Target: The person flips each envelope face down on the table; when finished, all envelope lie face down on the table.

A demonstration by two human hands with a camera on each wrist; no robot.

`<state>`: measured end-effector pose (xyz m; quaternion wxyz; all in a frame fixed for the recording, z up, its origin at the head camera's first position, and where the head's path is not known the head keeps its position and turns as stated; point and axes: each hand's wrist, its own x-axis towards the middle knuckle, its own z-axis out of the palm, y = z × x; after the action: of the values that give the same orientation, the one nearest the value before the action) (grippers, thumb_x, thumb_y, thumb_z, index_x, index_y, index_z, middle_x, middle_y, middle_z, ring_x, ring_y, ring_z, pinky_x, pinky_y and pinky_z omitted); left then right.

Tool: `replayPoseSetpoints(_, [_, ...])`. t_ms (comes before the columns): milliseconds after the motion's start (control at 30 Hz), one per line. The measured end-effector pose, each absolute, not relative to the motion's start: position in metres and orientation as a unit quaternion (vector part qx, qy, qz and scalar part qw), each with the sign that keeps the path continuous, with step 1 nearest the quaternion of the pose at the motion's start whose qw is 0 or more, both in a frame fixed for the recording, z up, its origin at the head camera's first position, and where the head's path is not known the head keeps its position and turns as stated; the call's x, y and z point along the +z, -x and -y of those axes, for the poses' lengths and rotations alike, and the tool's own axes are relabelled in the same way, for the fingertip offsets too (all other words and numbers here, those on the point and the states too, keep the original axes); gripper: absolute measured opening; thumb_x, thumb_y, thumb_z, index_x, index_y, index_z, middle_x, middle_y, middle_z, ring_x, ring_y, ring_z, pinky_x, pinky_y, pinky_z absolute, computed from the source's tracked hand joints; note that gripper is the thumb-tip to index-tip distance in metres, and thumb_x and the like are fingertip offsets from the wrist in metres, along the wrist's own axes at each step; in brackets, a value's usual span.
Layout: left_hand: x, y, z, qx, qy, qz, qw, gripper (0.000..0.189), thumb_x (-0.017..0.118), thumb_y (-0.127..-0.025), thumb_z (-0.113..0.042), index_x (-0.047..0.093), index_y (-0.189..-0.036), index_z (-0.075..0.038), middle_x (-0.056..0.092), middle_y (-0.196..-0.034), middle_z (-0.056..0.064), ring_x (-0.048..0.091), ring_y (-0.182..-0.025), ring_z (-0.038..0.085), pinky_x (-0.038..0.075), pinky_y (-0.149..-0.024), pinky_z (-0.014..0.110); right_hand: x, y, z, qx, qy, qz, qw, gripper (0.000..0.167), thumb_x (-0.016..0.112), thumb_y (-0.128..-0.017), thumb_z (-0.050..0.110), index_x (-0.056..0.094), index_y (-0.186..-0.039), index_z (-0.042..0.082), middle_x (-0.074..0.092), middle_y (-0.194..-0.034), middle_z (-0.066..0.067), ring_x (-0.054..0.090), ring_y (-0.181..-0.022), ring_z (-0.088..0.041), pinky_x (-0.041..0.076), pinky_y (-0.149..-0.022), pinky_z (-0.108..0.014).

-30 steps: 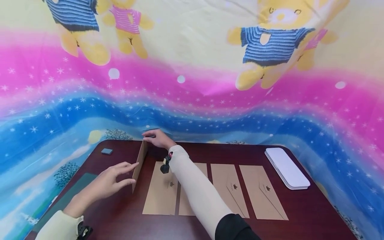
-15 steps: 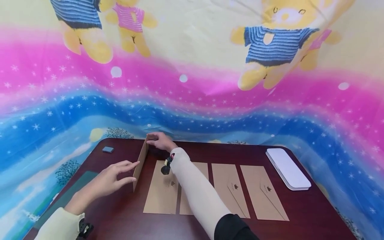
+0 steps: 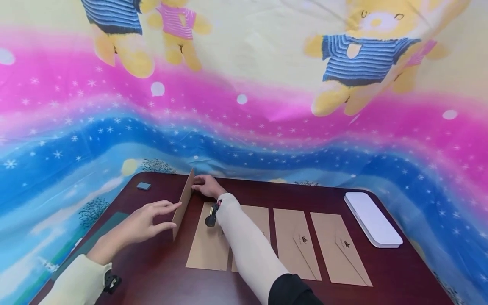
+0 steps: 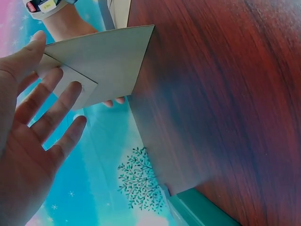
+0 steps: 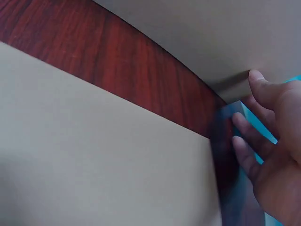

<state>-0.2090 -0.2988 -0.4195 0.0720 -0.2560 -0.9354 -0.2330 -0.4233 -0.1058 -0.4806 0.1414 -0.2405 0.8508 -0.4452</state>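
Note:
A brown envelope [image 3: 184, 199] stands upright on its long edge. My left hand [image 3: 141, 224] is at its near end, index fingertip touching it and thumb close to the edge. In the left wrist view the fingers are spread beside the flap side of the envelope [image 4: 117, 61]. My right hand [image 3: 209, 186] is at the far end. Its thumb rests on the right face in the right wrist view, where the other fingers [image 5: 247, 153] are loosely extended past the far edge. Several more brown envelopes [image 3: 331, 250] lie flat in a row to the right.
A white case [image 3: 373, 220] lies at the table's right side. At the back left is a small grey-blue block [image 3: 143, 186]. A dark green flat thing [image 3: 110, 224] lies along the left edge. A printed curtain [image 3: 244, 127] hangs close behind the dark red table [image 3: 152, 267].
My right hand has slid from the top far corner down along the upright envelope's far end, so the corner now shows above it. The left hand stays; the head view has turned slightly left.

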Motion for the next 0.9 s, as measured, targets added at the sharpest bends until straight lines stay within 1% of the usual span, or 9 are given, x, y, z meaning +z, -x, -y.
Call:
replayPoseSetpoints(133, [-0.421, 0.210, 0.298, -0.234, 0.258, 0.935, 0.064, 0.061, 0.076, -0.093, -0.034, 0.059, -0.147, -0.012, 0.068, -0.125, -0.004, 0.066, -0.100, 0.009, 0.055, -0.078, 0.028, -0.485, 0.420, 0.105, -0.419, 0.231, -0.868, 0.132, 0.036, 0.065, -0.102, 0.023, 0.066, -0.138, 0.017, 0.069, -0.136, -0.002, 0.063, -0.128, -0.019, 0.050, -0.108, -0.037])
replayPoseSetpoints(300, [-0.420, 0.207, 0.300, -0.235, 0.252, 0.937, 0.053, 0.062, 0.078, -0.091, -0.034, 0.059, -0.147, -0.015, 0.068, -0.126, -0.002, 0.067, -0.104, 0.018, 0.056, -0.080, 0.032, -0.483, 0.411, 0.110, -0.397, 0.215, -0.882, 0.132, 0.033, 0.064, -0.103, 0.020, 0.067, -0.135, 0.017, 0.068, -0.136, -0.003, 0.063, -0.128, -0.021, 0.052, -0.106, -0.038])
replayPoseSetpoints(400, [-0.420, 0.206, 0.301, -0.230, 0.254, 0.938, 0.054, 0.063, 0.079, -0.090, -0.033, 0.059, -0.147, -0.017, 0.068, -0.127, -0.003, 0.067, -0.105, 0.017, 0.056, -0.081, 0.032, -0.482, 0.409, 0.113, -0.404, 0.208, -0.881, 0.133, 0.030, 0.063, -0.103, 0.019, 0.069, -0.132, 0.017, 0.069, -0.133, -0.002, 0.064, -0.125, -0.020, 0.052, -0.104, -0.038])
replayPoseSetpoints(533, [-0.421, 0.207, 0.299, -0.227, 0.264, 0.935, 0.071, 0.062, 0.080, -0.089, -0.032, 0.060, -0.146, -0.017, 0.069, -0.127, -0.004, 0.068, -0.104, 0.014, 0.057, -0.081, 0.032, -0.481, 0.412, 0.110, -0.414, 0.205, -0.877, 0.128, 0.029, 0.064, -0.102, 0.020, 0.069, -0.130, 0.016, 0.070, -0.129, -0.003, 0.065, -0.122, -0.020, 0.053, -0.103, -0.037])
replayPoseSetpoints(700, [-0.418, 0.210, 0.300, -0.226, 0.268, 0.931, 0.104, 0.062, 0.081, -0.088, -0.030, 0.060, -0.146, -0.017, 0.069, -0.127, -0.003, 0.070, -0.104, 0.017, 0.059, -0.082, 0.036, -0.472, 0.419, 0.102, -0.443, 0.212, -0.861, 0.129, 0.035, 0.063, -0.103, 0.020, 0.061, -0.136, 0.007, 0.069, -0.129, -0.011, 0.066, -0.120, -0.024, 0.054, -0.101, -0.035])
replayPoseSetpoints(767, [-0.416, 0.211, 0.302, -0.227, 0.262, 0.931, 0.110, 0.062, 0.081, -0.088, -0.029, 0.060, -0.146, -0.017, 0.069, -0.129, -0.002, 0.070, -0.108, 0.019, 0.059, -0.083, 0.037, -0.468, 0.423, 0.097, -0.459, 0.212, -0.852, 0.133, 0.036, 0.063, -0.103, 0.019, 0.061, -0.136, 0.005, 0.068, -0.129, -0.013, 0.066, -0.120, -0.025, 0.054, -0.100, -0.036])
replayPoseSetpoints(900, [-0.417, 0.211, 0.308, -0.228, 0.250, 0.934, 0.112, 0.064, 0.080, -0.089, -0.029, 0.059, -0.147, -0.014, 0.068, -0.134, 0.003, 0.069, -0.115, 0.023, 0.059, -0.087, 0.039, -0.464, 0.428, 0.089, -0.468, 0.213, -0.848, 0.130, 0.037, 0.066, -0.101, 0.022, 0.063, -0.136, 0.010, 0.067, -0.132, -0.011, 0.066, -0.118, -0.024, 0.055, -0.097, -0.035])
